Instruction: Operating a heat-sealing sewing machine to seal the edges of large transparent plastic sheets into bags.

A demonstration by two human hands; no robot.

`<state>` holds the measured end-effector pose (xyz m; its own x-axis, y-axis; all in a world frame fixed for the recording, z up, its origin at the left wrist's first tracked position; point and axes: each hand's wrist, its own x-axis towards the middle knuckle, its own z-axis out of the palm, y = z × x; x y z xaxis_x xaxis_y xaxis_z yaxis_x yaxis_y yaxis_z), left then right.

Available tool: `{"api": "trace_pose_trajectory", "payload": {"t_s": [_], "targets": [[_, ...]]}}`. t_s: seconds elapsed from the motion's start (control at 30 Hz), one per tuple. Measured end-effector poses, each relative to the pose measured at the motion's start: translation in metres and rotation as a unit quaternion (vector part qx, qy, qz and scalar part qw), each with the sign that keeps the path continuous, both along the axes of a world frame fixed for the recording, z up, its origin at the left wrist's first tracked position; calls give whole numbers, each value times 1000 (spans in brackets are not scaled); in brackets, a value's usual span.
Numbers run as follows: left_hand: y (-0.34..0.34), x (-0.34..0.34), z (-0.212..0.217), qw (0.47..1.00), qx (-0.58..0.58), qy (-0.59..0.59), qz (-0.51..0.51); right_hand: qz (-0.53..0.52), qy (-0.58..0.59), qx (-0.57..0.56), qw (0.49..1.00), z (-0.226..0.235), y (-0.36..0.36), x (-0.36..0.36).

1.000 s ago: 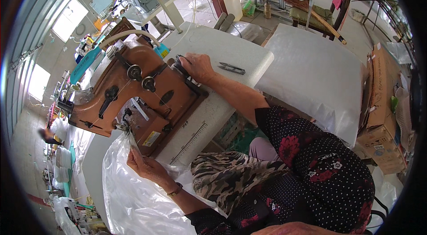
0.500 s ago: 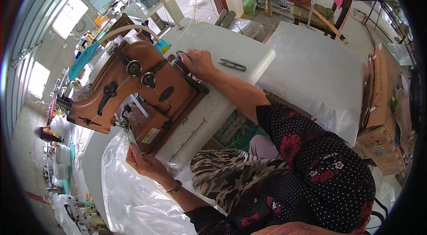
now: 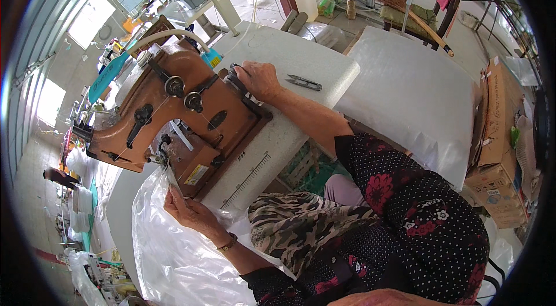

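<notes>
A brown sewing machine [image 3: 174,97] stands on a speckled pale table [image 3: 289,54]. Clear plastic sheeting [image 3: 168,236] runs from its needle area down over the table's near side and my lap. My left hand [image 3: 190,211] pinches the gathered edge of this sheeting just below the presser foot. At the machine's right end, my right hand [image 3: 259,80] is closed round the dark handwheel [image 3: 236,84]; some of its fingers are hidden behind the wheel. Thread snips [image 3: 304,83] lie on the table to the right of that hand.
A second pale tabletop [image 3: 411,97] adjoins on the right, with cardboard boxes [image 3: 497,132] beyond it. A printed ruler scale [image 3: 246,181] marks the table before the machine. Behind stand a white jug [image 3: 306,3] and a chair with a broom [image 3: 420,22]. Another person [image 3: 61,177] is far left.
Both hands keep nearly the same places on the sheeting and the handwheel. The distant person at far left has shifted slightly.
</notes>
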<state>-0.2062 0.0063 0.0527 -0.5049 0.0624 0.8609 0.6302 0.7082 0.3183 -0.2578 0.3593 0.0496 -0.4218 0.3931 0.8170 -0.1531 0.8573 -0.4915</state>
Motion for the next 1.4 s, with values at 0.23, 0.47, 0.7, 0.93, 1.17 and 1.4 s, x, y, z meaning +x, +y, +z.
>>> {"api": "trace_pose_trajectory", "payload": {"t_s": [0.23,0.47,0.7,0.93,1.17,1.4], "targets": [[-2,0,-1,1000,-6,-1,3,16,5,-6,1000,0,0,1],[3,3,3,999,-30,1,15,8,1,-1,1000,-3,1,-2],[5,1,1,999,-28,-16,36,18,4,-6,1000,-2,0,-1],[9,5,5,996,-17,-11,90,17,9,-6,1000,-2,1,-2],[-8,-16,-10,989,-111,-1,95,21,21,26,999,-9,-2,-7],[9,-12,-2,993,-69,-69,59,-38,-50,337,939,-1,37,13]]}}
